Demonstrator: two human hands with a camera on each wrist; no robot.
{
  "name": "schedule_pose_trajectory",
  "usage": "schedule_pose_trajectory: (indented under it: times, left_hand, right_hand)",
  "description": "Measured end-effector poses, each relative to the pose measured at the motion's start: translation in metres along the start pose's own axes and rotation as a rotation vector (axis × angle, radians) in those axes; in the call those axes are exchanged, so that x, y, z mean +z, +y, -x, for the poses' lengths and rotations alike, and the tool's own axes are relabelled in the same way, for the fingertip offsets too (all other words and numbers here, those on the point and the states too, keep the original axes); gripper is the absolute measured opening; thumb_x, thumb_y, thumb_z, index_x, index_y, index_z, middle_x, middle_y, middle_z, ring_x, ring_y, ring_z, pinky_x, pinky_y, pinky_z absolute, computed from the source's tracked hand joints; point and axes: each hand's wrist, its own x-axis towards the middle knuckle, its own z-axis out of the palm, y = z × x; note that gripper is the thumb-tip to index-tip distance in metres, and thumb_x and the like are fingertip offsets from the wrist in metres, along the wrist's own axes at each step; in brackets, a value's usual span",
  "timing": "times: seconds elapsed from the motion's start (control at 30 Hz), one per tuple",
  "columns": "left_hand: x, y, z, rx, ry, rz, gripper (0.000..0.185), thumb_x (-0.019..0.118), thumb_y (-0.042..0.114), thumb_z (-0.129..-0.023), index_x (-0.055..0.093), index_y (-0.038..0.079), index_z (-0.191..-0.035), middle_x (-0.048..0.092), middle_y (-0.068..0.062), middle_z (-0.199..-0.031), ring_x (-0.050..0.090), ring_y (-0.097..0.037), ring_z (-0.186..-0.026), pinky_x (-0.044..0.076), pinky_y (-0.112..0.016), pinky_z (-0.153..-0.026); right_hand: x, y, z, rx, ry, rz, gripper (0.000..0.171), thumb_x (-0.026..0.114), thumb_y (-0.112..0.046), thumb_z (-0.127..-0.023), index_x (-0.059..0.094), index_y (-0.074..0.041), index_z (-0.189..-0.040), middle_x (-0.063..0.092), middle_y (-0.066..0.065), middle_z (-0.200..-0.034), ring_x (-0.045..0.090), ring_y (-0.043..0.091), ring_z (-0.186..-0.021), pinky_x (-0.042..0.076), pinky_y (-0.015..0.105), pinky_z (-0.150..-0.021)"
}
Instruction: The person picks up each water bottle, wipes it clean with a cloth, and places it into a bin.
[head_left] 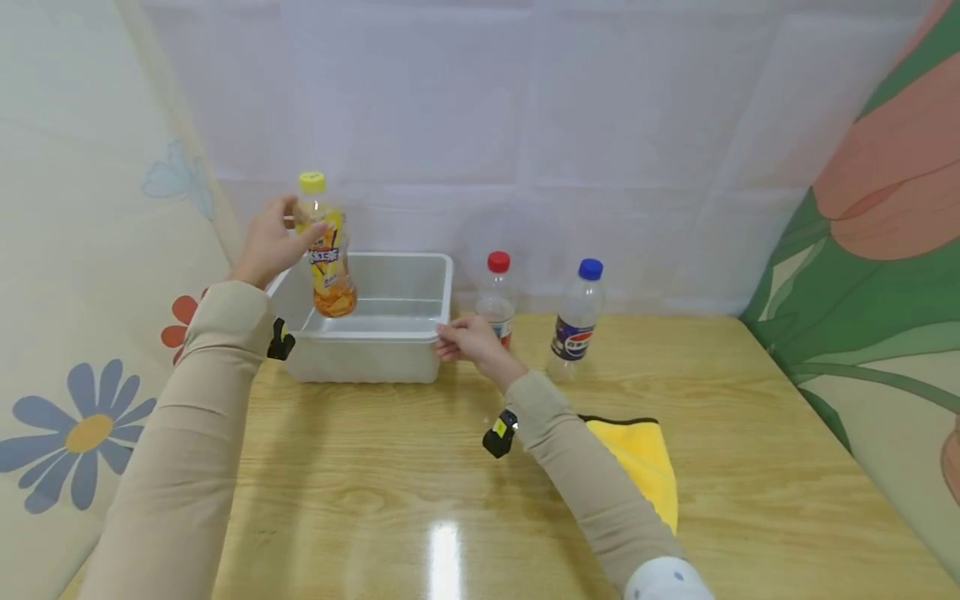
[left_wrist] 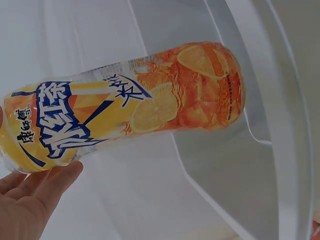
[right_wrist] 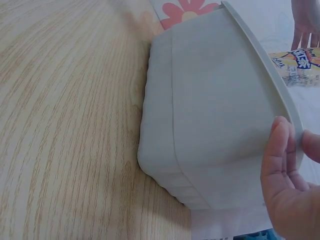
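Note:
My left hand (head_left: 279, 240) grips a plastic tea bottle (head_left: 330, 271) with a yellow cap and a yellow-orange label around its upper body. The bottle is nearly upright, its base over the opening of a white plastic bin (head_left: 367, 360). In the left wrist view the label of the tea bottle (left_wrist: 165, 95) shows lemon slices, with the bin's rim (left_wrist: 285, 120) beyond the base. At the bin's front right corner, my right hand (head_left: 476, 343) pinches the rim between thumb and fingers, as the right wrist view of that hand (right_wrist: 287, 175) shows.
Right of the bin stand a clear bottle with a red cap (head_left: 498, 262), partly behind my right hand, and a Pepsi bottle (head_left: 575, 325) with a blue cap. A yellow cloth (head_left: 645, 458) lies on the wooden table (head_left: 360, 467), partly under my right forearm. A white backdrop (head_left: 600, 125) hangs behind.

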Motion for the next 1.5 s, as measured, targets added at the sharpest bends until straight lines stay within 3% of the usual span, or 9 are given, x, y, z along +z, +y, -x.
schedule_pose_trajectory:
  times: [0.13,0.2,0.5,0.73,0.93,1.2,1.5]
  left_hand:
    - [-0.001,-0.004,-0.011,-0.03,-0.06,-0.022,0.078,0.055,0.036,-0.089,0.012,-0.004,-0.141,0.029,-0.029,-0.136,0.032,-0.043,-0.123,0.035,-0.054,-0.099]
    - [-0.002,-0.005,-0.015,-0.044,-0.097,-0.039,0.084,0.055,0.035,-0.089,0.003,-0.003,-0.143,0.023,-0.032,-0.139,0.028,-0.045,-0.125,0.031,-0.056,-0.1]
    - [-0.019,-0.021,-0.019,-0.095,-0.214,-0.128,0.087,0.053,0.039,-0.089,0.003,-0.011,-0.14,0.021,-0.04,-0.135,0.026,-0.051,-0.122,0.028,-0.059,-0.1]
    - [-0.025,-0.035,-0.015,-0.143,-0.293,-0.178,0.086,0.056,0.037,-0.088,0.011,-0.022,-0.132,0.028,-0.042,-0.125,0.044,-0.049,-0.103,0.047,-0.05,-0.085]
    - [-0.027,-0.045,-0.016,-0.174,-0.355,-0.12,0.079,0.057,0.03,-0.089,0.011,-0.018,-0.134,0.026,-0.041,-0.128,0.039,-0.05,-0.11,0.05,-0.046,-0.084]
    - [-0.025,-0.051,-0.01,-0.235,-0.361,-0.061,0.079,0.061,0.03,-0.087,0.016,-0.015,-0.135,0.028,-0.037,-0.13,0.036,-0.049,-0.115,0.044,-0.049,-0.091]
    - [-0.019,-0.069,-0.005,-0.25,-0.344,-0.106,0.089,0.069,0.041,-0.079,0.023,-0.015,-0.131,0.033,-0.035,-0.126,0.04,-0.045,-0.109,0.043,-0.05,-0.09]
  right_hand:
    - [-0.001,-0.001,0.001,-0.001,-0.002,0.018,0.023,0.054,-0.008,-0.091,0.056,0.013,-0.101,0.06,0.008,-0.068,0.059,0.012,-0.058,0.052,0.042,-0.081]
    - [-0.001,0.0,0.002,-0.004,0.001,0.023,0.023,0.055,-0.009,-0.091,0.057,0.013,-0.101,0.06,0.008,-0.068,0.059,0.012,-0.058,0.05,0.046,-0.085]
    - [0.002,0.001,0.009,-0.017,-0.007,0.022,0.025,0.055,-0.008,-0.091,0.056,0.015,-0.102,0.062,0.012,-0.071,0.059,0.012,-0.056,0.055,0.024,-0.059]
    - [0.005,0.002,0.014,-0.006,-0.016,0.032,0.028,0.055,-0.008,-0.091,0.055,0.015,-0.105,0.063,0.017,-0.078,0.06,0.013,-0.058,0.056,0.026,-0.061]
    - [0.006,0.002,0.017,0.002,-0.023,0.028,0.029,0.055,-0.008,-0.091,0.054,0.017,-0.107,0.061,0.011,-0.071,0.06,0.012,-0.057,0.056,0.03,-0.066]
    - [0.006,0.004,0.021,-0.005,-0.035,0.014,0.027,0.054,-0.007,-0.091,0.054,0.016,-0.105,0.06,0.008,-0.069,0.06,0.012,-0.057,0.056,0.026,-0.061]
    - [0.006,0.006,0.025,-0.004,-0.042,0.022,0.028,0.053,-0.008,-0.092,0.054,0.015,-0.106,0.063,0.015,-0.075,0.06,0.012,-0.058,0.056,0.025,-0.06]
